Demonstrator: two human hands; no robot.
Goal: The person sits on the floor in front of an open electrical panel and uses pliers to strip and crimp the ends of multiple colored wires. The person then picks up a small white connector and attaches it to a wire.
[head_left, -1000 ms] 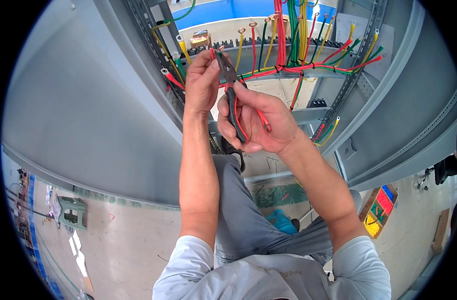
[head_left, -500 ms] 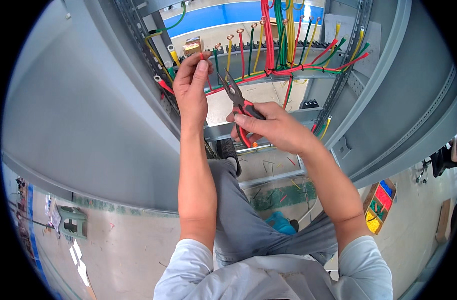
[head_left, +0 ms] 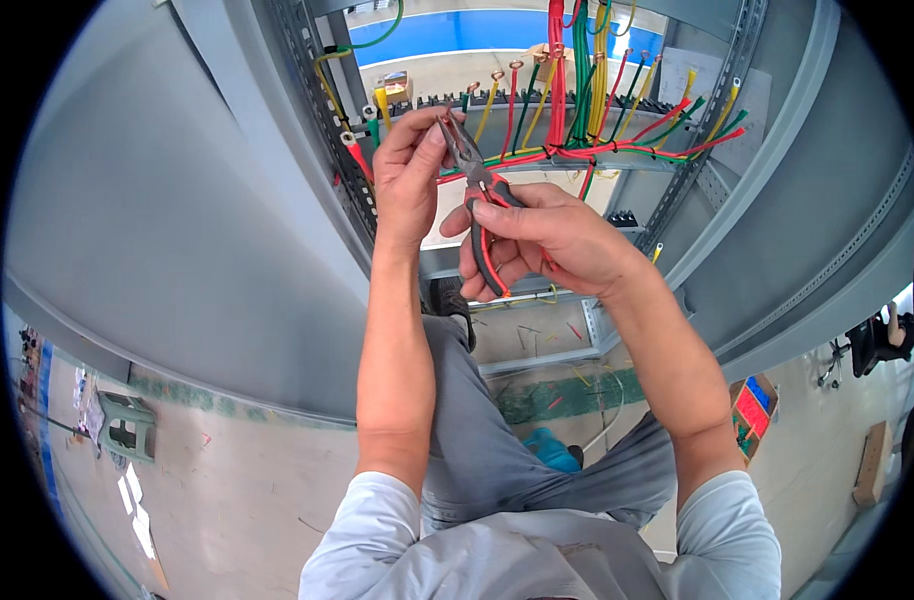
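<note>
My left hand point(head_left: 407, 185) pinches a thin red wire point(head_left: 448, 119) near its end, inside the grey metal cabinet. Gripped in my right hand point(head_left: 567, 235) are long-nose pliers point(head_left: 480, 182) with red and black handles. Their jaws are parted slightly and reach the wire end beside my left fingertips; whether they touch it is unclear. To the right, a red wire bundle point(head_left: 557, 95) runs down beside green wires point(head_left: 580, 85) and yellow wires. Several branches end in bare copper loops, such as the copper loop point(head_left: 517, 65).
Cabinet panels point(head_left: 177, 230) rise on both sides. A perforated upright point(head_left: 327, 120) stands left of my hand. Below lie wire scraps and a metal crossbar point(head_left: 542, 362). A box of coloured parts point(head_left: 752, 408) sits right on the floor, a green stool point(head_left: 127, 428) left.
The pliers' jaws have come up to the wire end at my left fingertips. My left hand has shifted slightly right in the picture, and my right fingers have loosened around the handles.
</note>
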